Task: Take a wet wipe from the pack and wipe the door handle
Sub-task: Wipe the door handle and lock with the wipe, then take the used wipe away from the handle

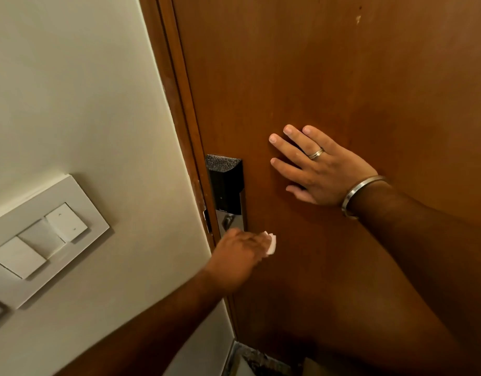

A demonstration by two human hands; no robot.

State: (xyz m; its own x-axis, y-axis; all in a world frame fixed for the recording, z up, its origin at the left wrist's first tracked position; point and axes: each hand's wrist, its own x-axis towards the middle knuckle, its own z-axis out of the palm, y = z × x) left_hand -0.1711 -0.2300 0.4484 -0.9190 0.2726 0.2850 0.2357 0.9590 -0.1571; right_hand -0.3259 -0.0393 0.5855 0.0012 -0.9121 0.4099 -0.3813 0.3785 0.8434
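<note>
The first part of the task can be judged as done: a white wipe [271,243] is already held in the left hand [238,256], and no pack is seen in the view. The wipe is gripped by the fingers of this hand, which are closed around it; only a small folded edge is shown beyond the hand, on its right side. The hand is blurred, so the exact grip cannot be told.

The left hand is placed just below the lock [226,191], at the place where the handle is expected. The handle itself is hidden under the hand, so it cannot be said whether the wipe is touching it or not. From the blur, it is judged that the wiping is in progress or about to start.

The right hand [319,169] is laid flat on the door [342,77], with the fingers [288,143] spread and nothing held. The door is probably steadied in this way.

What is left, as a judgement: the handle has to be wiped fully on all sides. How much of it is already cleaned cannot be told. A switch panel [41,240] is seen on the wall [71,90] to the left, well apart from the work.
</note>
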